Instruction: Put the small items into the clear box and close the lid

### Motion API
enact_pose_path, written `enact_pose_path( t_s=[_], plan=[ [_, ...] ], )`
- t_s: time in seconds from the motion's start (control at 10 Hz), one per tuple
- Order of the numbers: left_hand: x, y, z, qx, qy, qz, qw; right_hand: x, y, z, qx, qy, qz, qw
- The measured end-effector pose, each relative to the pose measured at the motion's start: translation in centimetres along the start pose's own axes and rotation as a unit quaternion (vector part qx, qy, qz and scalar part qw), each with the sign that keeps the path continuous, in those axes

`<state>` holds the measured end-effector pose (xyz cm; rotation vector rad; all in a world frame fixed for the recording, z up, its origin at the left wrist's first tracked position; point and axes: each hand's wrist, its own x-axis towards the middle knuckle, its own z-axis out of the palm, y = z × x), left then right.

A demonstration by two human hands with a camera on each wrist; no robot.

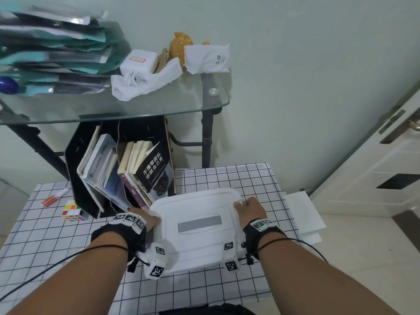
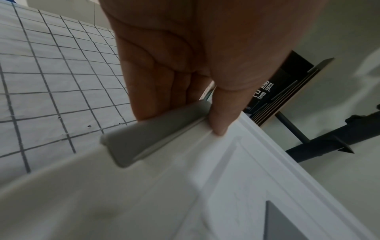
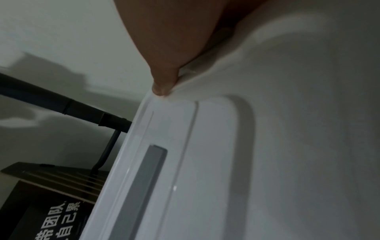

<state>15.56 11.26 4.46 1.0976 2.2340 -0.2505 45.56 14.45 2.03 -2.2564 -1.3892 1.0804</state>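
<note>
Lid point(image 1: 200, 226) sits on the box, mid desk point(image 1: 238, 178), white with a grey strip; box walls hidden under it. My left hand point(image 1: 147, 220) pinches the grey side latch point(image 2: 152, 134), thumb on the lid rim. My right hand point(image 1: 250, 209) curls over the right edge; thumb on the rim, the other fingers I can't tell. Risk, I'd say: uneven press leaves one side unlatched, or the box skids into the book rack point(image 1: 122, 164). Cube point(image 1: 72, 211) and tube point(image 1: 55, 197) lie out on the desk, so closing now may be premature.

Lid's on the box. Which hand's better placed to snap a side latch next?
Left, probably. The left hand already grips the grey latch, thumb on the lid. The right hand only pinches the lid's rim; no latch shows there.
</note>
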Motion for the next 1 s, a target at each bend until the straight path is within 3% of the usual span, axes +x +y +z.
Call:
enact_pose_path(
  t_s=[0.2,0.4,0.7,0.8,0.9,1.0],
  plan=[
    [0.8,-0.6,0.9,-0.008,0.006,0.007,1.0,-0.8,0.7,0.8,0.01,-0.003,-0.033,0.999],
    [0.7,-0.4,0.6,-0.031,-0.006,0.0,1.0,-0.8,-0.5,0.8,-0.021,0.043,-0.004,0.999],
    [0.5,-0.8,0.1,-0.046,-0.007,-0.011,0.999,-1.0,-0.8,0.9,-0.043,0.033,0.001,0.999],
    [0.6,-1.3,-0.1,-0.111,-0.039,0.003,0.993,-1.3,-0.9,0.6,-0.027,0.036,0.009,0.999],
    [0.7,-1.8,-1.0,-0.241,-0.061,-0.022,0.968,-1.6,-1.8,-0.3,0.005,0.056,0.033,0.998],
    [-1.4,-2.9,-1.9,-0.344,-0.074,-0.058,0.934,-1.2,-3.1,-2.6,0.092,0.09,0.007,0.992]
  ],
)
